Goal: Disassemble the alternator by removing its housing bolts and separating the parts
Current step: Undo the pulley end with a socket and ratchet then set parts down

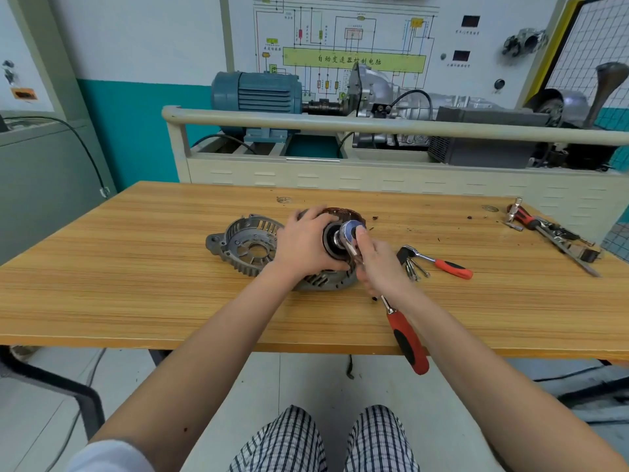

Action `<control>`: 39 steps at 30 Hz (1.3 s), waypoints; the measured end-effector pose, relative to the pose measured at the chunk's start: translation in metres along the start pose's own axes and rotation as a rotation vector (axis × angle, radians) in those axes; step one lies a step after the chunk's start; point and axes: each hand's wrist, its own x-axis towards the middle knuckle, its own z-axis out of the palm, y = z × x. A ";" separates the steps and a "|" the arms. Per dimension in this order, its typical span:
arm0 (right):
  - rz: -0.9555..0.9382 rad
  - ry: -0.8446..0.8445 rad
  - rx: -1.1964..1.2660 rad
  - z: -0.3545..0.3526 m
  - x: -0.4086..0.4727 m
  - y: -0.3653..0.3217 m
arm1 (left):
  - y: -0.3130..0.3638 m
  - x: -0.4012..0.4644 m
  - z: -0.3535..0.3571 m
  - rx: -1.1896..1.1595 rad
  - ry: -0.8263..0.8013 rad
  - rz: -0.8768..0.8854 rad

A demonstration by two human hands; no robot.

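Head view: the alternator (pixel 326 247) stood mid-surface (pixel 136 284). The left hand (pixel 306 245) wrapped its body, likely to stop it turning, while the right hand (pixel 377 264) gripped the ratchet (pixel 403 330) near its head, seated on the shaft end. A removed housing (pixel 246 245) lay just left.

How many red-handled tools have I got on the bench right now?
3: the ratchet held by the right hand on the alternator; one just right of it; one at the far-right pile, which may hide more.
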 end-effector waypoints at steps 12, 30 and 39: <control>-0.580 0.130 -0.783 -0.015 0.028 0.010 | -0.021 0.001 -0.002 -0.129 0.065 0.177; -0.577 0.055 -0.809 -0.019 0.031 0.000 | -0.019 -0.004 0.003 -0.118 0.151 0.159; -0.258 0.059 -0.460 0.008 0.002 0.001 | -0.013 -0.015 0.012 -0.174 0.303 0.104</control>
